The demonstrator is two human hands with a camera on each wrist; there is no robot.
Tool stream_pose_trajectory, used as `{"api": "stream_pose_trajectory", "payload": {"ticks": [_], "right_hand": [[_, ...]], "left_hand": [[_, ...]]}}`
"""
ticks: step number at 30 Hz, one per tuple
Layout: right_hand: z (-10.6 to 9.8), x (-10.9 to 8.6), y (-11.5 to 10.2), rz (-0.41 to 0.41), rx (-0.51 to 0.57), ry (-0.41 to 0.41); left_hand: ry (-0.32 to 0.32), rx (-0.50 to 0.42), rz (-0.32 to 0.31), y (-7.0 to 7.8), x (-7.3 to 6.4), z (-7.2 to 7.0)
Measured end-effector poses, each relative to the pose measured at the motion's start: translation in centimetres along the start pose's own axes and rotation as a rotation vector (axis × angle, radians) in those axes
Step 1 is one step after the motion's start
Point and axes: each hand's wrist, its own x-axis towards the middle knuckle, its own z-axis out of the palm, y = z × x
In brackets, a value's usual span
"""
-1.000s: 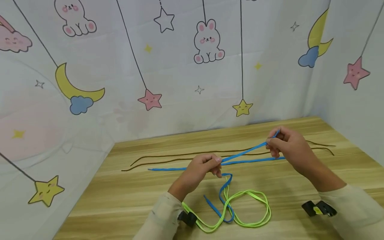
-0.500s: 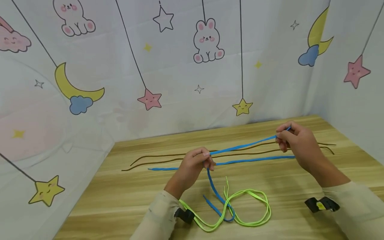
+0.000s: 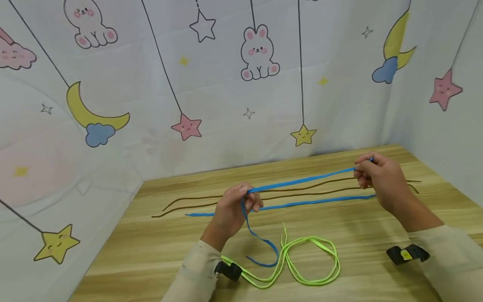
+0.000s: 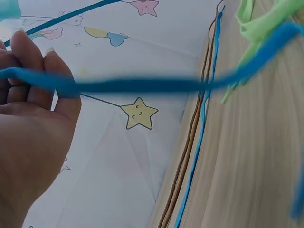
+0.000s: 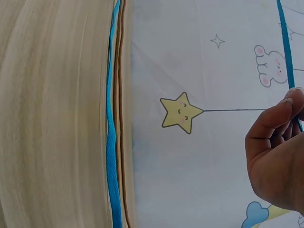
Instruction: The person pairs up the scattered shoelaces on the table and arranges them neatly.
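Observation:
A flat blue shoelace [image 3: 302, 180] is stretched in the air between both hands, rising toward the right. My left hand [image 3: 233, 208] pinches it between thumb and fingers, and its loose tail [image 3: 260, 239] hangs below, curling near the table. Close to the lace's far tip, my right hand [image 3: 384, 178] pinches it, a short end poking out above the fingers. In the left wrist view the hanging part of the shoelace [image 4: 137, 85] crosses blurred in front of the left hand [image 4: 33, 114]. The right wrist view has the right hand [image 5: 280, 152] gripping the lace [image 5: 286, 47].
A second blue shoelace [image 3: 317, 201] lies straight across the wooden table [image 3: 151, 256], with two thin brown laces [image 3: 294, 194] behind it. Nearer the person, a lime green shoelace [image 3: 337, 262] lies in loops, partly behind the left wrist. A printed curtain [image 3: 226, 92] hangs behind the table.
My hands have moved apart, the left one sliding leftward along the blue shoelace and the right one shifting right. The held stretch is longer, and the tail has been drawn left off the green loops.

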Motion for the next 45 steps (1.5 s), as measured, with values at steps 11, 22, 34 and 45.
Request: {"api": "stream_pose_trajectory", "payload": {"ticks": [11, 22, 34, 45], "right_hand": [[-0.6, 0.2, 0.5, 0.027, -0.043, 0.033], [-2.3, 0.0, 0.8, 0.040, 0.056, 0.064], [-2.2, 0.5, 1.1, 0.025, 0.077, 0.056], [-2.3, 0.3, 1.1, 0.021, 0.048, 0.067]], "left_hand": [[-0.058, -0.037, 0.056, 0.8, 0.3, 0.7], [-0.060, 0.048, -0.052, 1.1, 0.3, 0.0], [0.017, 0.186, -0.147, 2.6, -2.1, -2.9], [0.057, 0.248, -0.177, 3.8, -3.7, -4.9]]}}
